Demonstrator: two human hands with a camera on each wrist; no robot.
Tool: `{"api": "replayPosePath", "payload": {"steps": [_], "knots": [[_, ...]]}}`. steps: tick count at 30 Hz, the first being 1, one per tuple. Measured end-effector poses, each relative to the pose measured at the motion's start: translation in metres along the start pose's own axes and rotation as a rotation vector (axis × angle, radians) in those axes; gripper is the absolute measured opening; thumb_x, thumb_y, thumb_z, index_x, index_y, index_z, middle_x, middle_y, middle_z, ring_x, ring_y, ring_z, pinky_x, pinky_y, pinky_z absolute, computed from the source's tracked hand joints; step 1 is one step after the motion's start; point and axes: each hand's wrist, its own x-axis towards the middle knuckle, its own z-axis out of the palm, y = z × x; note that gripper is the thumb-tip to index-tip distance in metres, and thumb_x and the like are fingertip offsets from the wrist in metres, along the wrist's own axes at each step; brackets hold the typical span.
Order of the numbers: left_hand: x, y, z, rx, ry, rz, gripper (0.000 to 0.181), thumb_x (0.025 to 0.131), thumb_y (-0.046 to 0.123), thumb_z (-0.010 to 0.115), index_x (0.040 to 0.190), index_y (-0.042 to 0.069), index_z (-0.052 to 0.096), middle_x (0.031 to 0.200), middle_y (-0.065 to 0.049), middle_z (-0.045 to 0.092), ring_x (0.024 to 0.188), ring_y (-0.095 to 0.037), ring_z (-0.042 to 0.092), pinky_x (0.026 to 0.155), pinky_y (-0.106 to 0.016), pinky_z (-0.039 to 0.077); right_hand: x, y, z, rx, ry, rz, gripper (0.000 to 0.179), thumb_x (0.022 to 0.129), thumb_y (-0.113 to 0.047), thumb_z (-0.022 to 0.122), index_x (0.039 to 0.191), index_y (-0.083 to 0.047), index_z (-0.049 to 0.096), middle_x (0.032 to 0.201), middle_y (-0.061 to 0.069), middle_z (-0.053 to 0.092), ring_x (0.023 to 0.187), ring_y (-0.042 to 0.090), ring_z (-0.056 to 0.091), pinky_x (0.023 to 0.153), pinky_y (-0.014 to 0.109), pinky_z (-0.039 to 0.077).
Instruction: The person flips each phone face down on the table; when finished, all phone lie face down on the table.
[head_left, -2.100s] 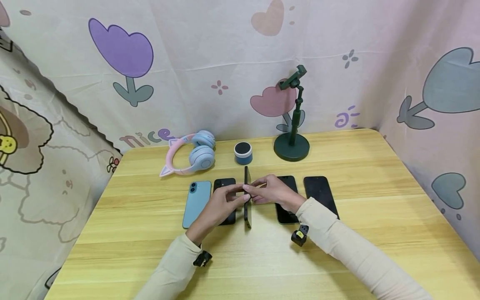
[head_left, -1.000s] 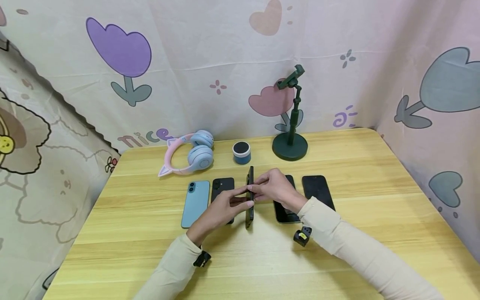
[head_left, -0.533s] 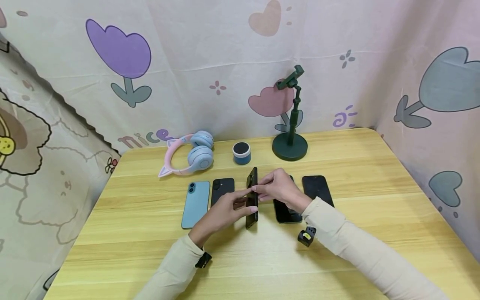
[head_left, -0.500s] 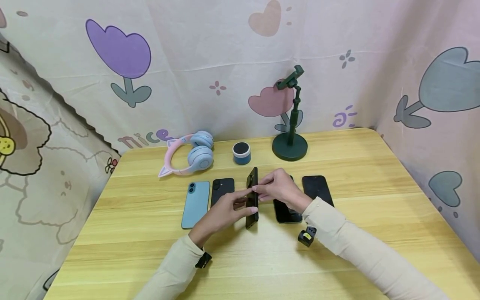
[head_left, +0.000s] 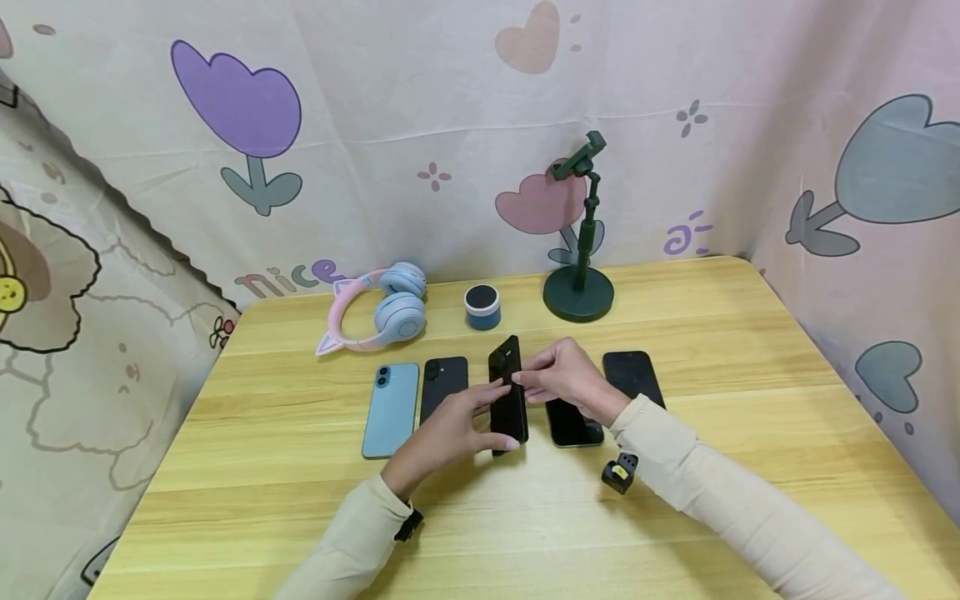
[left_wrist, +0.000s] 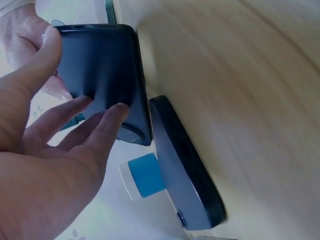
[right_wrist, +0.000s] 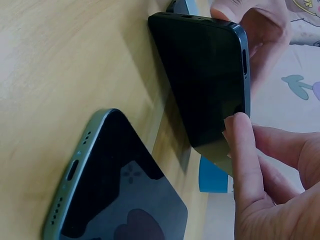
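A black phone (head_left: pixel 508 404) stands on its long edge in the middle, leaning left with its back partly toward the head camera. My left hand (head_left: pixel 444 435) holds it, the thumb at the near corner and fingertips (left_wrist: pixel 120 110) against its back. From the other side my right hand (head_left: pixel 572 379) pinches its upper long edge between thumb and fingers (right_wrist: pixel 242 135). The dark screen (right_wrist: pixel 200 75) faces the right wrist camera. Left of it a dark phone (head_left: pixel 444 383) lies back up, partly behind my left hand. A phone with a black screen (head_left: pixel 573 425) lies below my right hand.
A light blue phone (head_left: pixel 392 408) lies at the row's left end, another black phone (head_left: pixel 633 375) at its right. Farther back are cat-ear headphones (head_left: pixel 400 317), a small blue and white speaker (head_left: pixel 482 308) and a dark green phone stand (head_left: pixel 579 292).
The upright phone has turned from edge-on to leaning left, so more of its back shows. My right hand has shifted slightly right; my left thumb has slid toward the near end.
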Motion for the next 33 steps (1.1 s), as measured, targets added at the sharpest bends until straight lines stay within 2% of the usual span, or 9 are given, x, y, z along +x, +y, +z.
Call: {"api": "replayPosePath", "payload": {"steps": [3,7,9,11,15,22,29,33], "knots": [[0.0,0.001,0.001,0.079,-0.001,-0.002,0.082,0.08,0.033,0.087,0.15,0.01,0.05,0.159,-0.008,0.039,0.14,-0.028,0.045,0.11,-0.044,0.042,0.001,0.002,0.0,0.002,0.004,0.012,0.017,0.092,-0.006,0.075,0.104,0.007,0.077,0.09,0.015,0.074,0.071,0.021,0.074,0.075,0.04,0.061],[-0.001,0.0,0.002,0.17,-0.006,0.001,0.08,0.081,0.036,0.086,0.148,0.009,0.052,0.159,-0.01,0.039,0.127,-0.03,0.055,0.106,-0.043,0.044,0.005,0.008,0.001,-0.002,0.004,0.03,0.017,0.092,-0.005,0.075,0.103,0.008,0.076,0.091,0.016,0.074,0.071,0.023,0.074,0.073,0.039,0.061],[-0.001,-0.001,0.003,0.204,-0.005,-0.001,0.08,0.081,0.037,0.085,0.148,0.008,0.053,0.158,-0.011,0.039,0.126,-0.032,0.055,0.105,-0.045,0.044,0.007,0.011,0.001,-0.006,0.0,0.03,0.017,0.092,-0.004,0.074,0.103,0.009,0.075,0.092,0.016,0.073,0.071,0.023,0.074,0.073,0.038,0.061],[-0.001,-0.001,0.004,0.232,-0.004,-0.009,0.079,0.081,0.038,0.085,0.147,0.008,0.053,0.158,-0.012,0.039,0.132,-0.033,0.051,0.109,-0.047,0.042,0.009,0.013,0.002,-0.008,-0.001,0.031,0.017,0.092,-0.004,0.074,0.104,0.01,0.074,0.093,0.017,0.073,0.071,0.023,0.074,0.072,0.037,0.061],[-0.001,-0.001,0.007,0.268,0.001,-0.016,0.078,0.082,0.037,0.084,0.146,0.006,0.054,0.158,-0.015,0.04,0.142,-0.037,0.041,0.113,-0.053,0.037,0.012,0.016,0.004,-0.011,0.002,0.043,0.017,0.093,-0.002,0.072,0.105,0.01,0.073,0.092,0.018,0.073,0.074,0.024,0.074,0.071,0.034,0.061],[0.0,0.0,0.011,0.345,0.01,-0.021,0.075,0.084,0.038,0.083,0.144,0.003,0.055,0.156,-0.017,0.041,0.142,-0.039,0.04,0.113,-0.054,0.037,0.014,0.019,0.004,-0.031,-0.027,0.042,0.02,0.094,-0.001,0.071,0.11,0.011,0.072,0.097,0.019,0.073,0.079,0.026,0.075,0.074,0.036,0.061],[0.001,0.003,0.014,0.4,-0.008,-0.026,0.073,0.085,0.038,0.082,0.142,0.001,0.057,0.155,-0.017,0.043,0.143,-0.038,0.039,0.112,-0.056,0.037,0.014,0.022,0.006,-0.075,-0.058,0.026,0.017,0.092,0.001,0.071,0.105,0.011,0.074,0.101,0.018,0.072,0.083,0.026,0.075,0.077,0.035,0.061],[0.001,0.004,0.015,0.426,-0.009,-0.029,0.071,0.085,0.038,0.083,0.141,0.001,0.059,0.154,-0.018,0.044,0.142,-0.039,0.04,0.112,-0.055,0.038,0.014,0.023,0.007,-0.106,-0.067,0.024,0.019,0.092,0.001,0.071,0.107,0.011,0.073,0.107,0.019,0.07,0.086,0.027,0.075,0.078,0.036,0.061]]}}
